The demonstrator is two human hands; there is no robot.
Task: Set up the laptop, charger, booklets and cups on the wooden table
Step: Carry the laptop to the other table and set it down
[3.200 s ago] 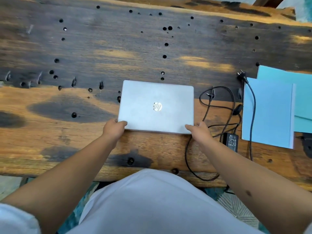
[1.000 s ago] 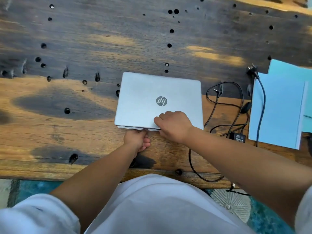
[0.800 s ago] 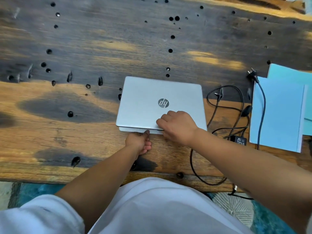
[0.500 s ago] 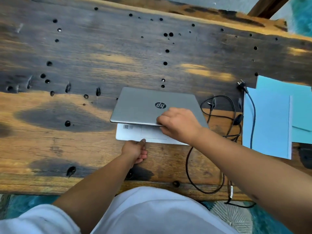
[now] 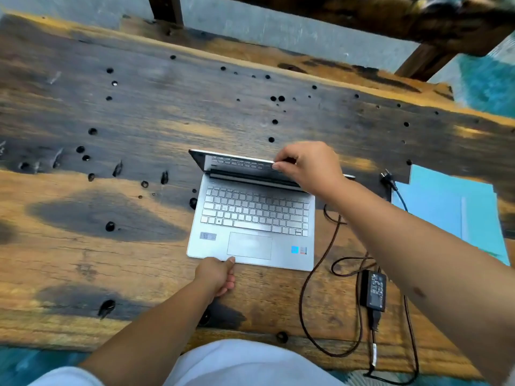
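Silver laptop (image 5: 252, 218) lying open on the wooden table (image 5: 111, 246), black charger brick (image 5: 373, 290) with looped cable to its right, light blue booklets (image 5: 446, 207) at right edge

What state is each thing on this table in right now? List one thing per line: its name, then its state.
Laptop: open, lid raised, screen facing away from view.
Charger: lying flat beside the laptop; whether it is connected to it cannot be seen.
Plug: loose on the table, not in a socket.
Booklets: closed, lying flat.
Left hand: thumb pressing the laptop's front edge.
Right hand: gripping the lid's top edge.
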